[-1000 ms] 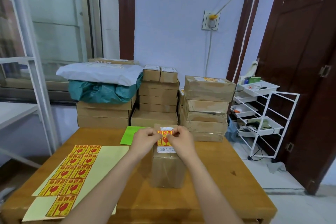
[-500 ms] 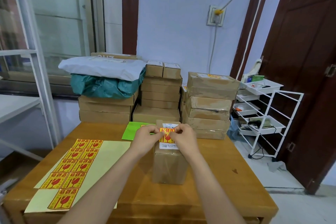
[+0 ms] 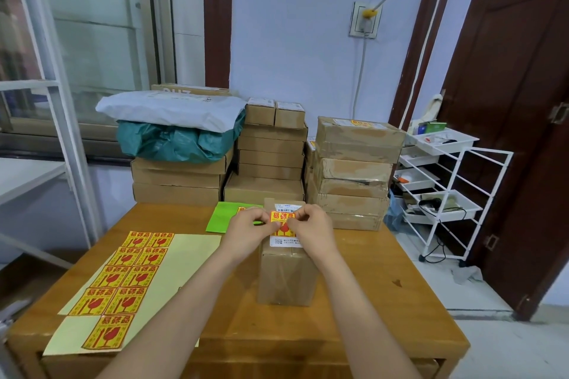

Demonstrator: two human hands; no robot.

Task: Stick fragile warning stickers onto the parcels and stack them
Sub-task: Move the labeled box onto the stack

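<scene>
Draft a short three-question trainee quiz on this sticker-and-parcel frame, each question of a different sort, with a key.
1. True or false: both hands are at the fragile sticker on top of the parcel standing on the table.
2. Multiple choice: the sticker sheet lies (A) on the white rack, (B) on the table on the person's left, (C) on top of the stacked boxes.
3. Fill in: the paper lying behind the left hand is ____ in colour.

Key
1. True: the fingers of the left hand and the right hand pinch the sticker's upper edge.
2. B.
3. Green: the green paper.
</scene>
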